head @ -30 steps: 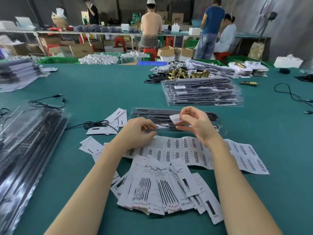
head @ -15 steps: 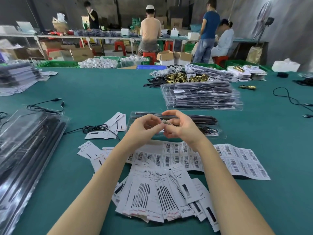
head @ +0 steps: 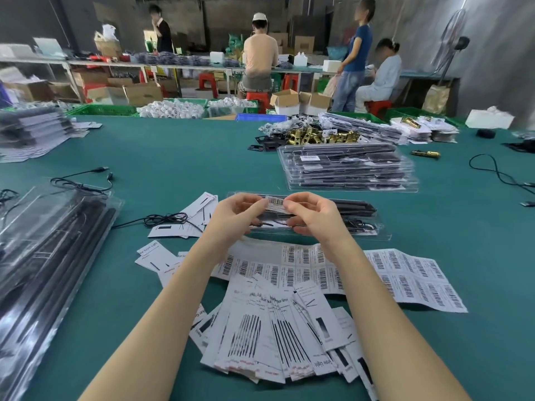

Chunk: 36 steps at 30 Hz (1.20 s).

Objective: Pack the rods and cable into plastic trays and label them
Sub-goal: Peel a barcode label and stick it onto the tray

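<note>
Both hands, left and right, pinch a small white barcode sticker above the clear plastic tray. Lay it flat; smooth outward.

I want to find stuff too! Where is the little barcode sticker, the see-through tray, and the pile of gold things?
barcode sticker (head: 275, 201), head view, on its black stripes.
see-through tray (head: 373, 231), head view, on its right end.
gold things (head: 315, 137), head view, on the pile's middle.

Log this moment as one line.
step: labelling | both hands pinch barcode sticker | above packed tray | sticker not yet applied
</note>
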Available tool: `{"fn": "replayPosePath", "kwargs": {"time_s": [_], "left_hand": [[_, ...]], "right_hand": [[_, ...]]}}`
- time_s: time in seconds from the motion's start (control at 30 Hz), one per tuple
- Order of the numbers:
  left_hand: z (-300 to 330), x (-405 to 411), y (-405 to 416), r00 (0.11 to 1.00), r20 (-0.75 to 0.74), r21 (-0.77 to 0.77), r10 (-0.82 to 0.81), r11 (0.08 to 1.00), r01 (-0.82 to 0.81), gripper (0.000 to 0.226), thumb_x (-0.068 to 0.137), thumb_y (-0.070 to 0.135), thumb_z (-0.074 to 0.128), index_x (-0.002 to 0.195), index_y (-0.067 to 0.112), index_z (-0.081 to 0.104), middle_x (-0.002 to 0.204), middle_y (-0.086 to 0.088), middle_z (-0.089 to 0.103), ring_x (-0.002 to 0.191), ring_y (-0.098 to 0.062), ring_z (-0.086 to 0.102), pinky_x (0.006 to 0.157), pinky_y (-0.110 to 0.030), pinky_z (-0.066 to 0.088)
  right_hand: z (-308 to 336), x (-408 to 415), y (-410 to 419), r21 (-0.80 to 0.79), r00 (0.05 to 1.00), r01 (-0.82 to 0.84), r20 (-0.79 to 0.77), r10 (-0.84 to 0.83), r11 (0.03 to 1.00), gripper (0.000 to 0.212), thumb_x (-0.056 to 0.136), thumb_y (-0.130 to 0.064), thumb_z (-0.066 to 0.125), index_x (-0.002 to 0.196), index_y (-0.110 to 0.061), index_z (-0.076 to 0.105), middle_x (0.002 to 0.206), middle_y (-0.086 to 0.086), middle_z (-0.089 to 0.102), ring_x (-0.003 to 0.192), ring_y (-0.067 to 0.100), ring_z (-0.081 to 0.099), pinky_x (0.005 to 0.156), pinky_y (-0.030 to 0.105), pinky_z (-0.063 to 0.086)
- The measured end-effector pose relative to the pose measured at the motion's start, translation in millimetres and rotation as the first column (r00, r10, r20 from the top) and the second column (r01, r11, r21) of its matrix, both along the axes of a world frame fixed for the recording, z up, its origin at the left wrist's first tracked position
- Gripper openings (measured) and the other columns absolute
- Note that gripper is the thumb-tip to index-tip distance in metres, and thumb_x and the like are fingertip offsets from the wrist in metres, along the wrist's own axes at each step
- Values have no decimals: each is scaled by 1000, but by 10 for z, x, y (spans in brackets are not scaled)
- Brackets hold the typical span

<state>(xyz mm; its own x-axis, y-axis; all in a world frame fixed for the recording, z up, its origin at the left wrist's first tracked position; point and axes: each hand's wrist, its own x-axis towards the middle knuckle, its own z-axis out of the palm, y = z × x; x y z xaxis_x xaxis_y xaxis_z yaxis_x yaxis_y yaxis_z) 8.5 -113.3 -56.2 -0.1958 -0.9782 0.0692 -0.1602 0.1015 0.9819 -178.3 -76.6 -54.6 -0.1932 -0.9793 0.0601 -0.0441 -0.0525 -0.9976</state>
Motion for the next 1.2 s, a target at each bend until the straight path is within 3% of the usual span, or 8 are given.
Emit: {"fn": "replayPosePath", "kwargs": {"time_s": [0.07, 0.13, 0.27, 0.53, 0.67, 0.83, 1.0, 1.2], "left_hand": [[-39, 94, -49, 970, 177, -186, 166, 974, -132, 19, 94, 41, 66, 109, 29, 68, 98, 16, 72, 89, 5, 65, 80, -26, 52], [-110, 224, -103, 853, 424, -348, 304, 924, -156, 35, 94, 39, 64, 126, 25, 61, 121, 9, 64, 115, -8, 57, 90, -29, 45], [-225, 329, -149, 743, 641, -239, 192, 970, -44, 56, 82, 49, 74, 131, 27, 60, 131, 5, 60, 118, -18, 55, 96, -36, 48], [-247, 343, -154, 783, 597, -286, 175, 958, 3, 43, 71, 58, 82, 99, 32, 62, 98, 14, 62, 92, -9, 58, 77, -30, 50], [-265, 382, -116, 791, 586, -373, 176, 925, 71, 46, 72, 54, 81, 105, 31, 59, 103, 14, 60, 98, -11, 55, 85, -34, 50], [-286, 418, -117, 817, 559, -361, 140, 928, 88, 48, 73, 48, 83, 107, 30, 55, 105, 13, 60, 100, -11, 57, 88, -34, 50], [-278, 450, -109, 819, 557, -444, 137, 883, 154, 40, 75, 41, 83, 109, 36, 61, 104, 16, 61, 102, -10, 55, 92, -37, 48], [-276, 501, -138, 801, 589, -445, 113, 872, 204, 31, 80, 40, 79, 110, 43, 70, 106, 22, 59, 103, -6, 54, 90, -36, 49]], "right_hand": [[5, -30, -10, 12, 998, 56, 16, -56, 998, 2, 89, -28, 77, 87, -28, 76, 85, -11, 77, 66, 6, 70, 57, 17, 53], [0, -79, -23, 33, 994, 106, 17, -107, 994, 1, 89, -28, 77, 88, -28, 77, 83, -15, 76, 64, 4, 68, 56, 16, 52], [3, -141, -54, 68, 990, 144, -12, -144, 987, 3, 88, -28, 77, 91, -26, 78, 81, -17, 76, 58, 0, 64, 53, 15, 50], [102, 24, -276, 1, 949, 64, -309, -60, 998, 2, 87, -27, 78, 86, -26, 77, 81, -13, 74, 51, 3, 57, 50, 16, 47], [49, 158, -389, 9, 928, 12, -373, -8, 1000, 3, 87, -26, 79, 85, -25, 76, 86, -8, 75, 57, 0, 57, 51, 13, 46], [-118, 229, -412, 9, 886, 21, -464, -15, 1000, 5, 84, -29, 81, 87, -26, 79, 85, -11, 76, 81, 0, 68, 68, 13, 47], [-146, 220, -419, 18, 878, 33, -479, -20, 999, 3, 83, -31, 80, 81, -30, 78, 80, -16, 74, 72, -12, 64, 56, 0, 39], [-163, 202, -426, 2, 871, 21, -491, -17, 1000, 8, 84, -30, 80, 79, -32, 75, 80, -18, 72, 71, -13, 63, 57, 1, 40]]}}
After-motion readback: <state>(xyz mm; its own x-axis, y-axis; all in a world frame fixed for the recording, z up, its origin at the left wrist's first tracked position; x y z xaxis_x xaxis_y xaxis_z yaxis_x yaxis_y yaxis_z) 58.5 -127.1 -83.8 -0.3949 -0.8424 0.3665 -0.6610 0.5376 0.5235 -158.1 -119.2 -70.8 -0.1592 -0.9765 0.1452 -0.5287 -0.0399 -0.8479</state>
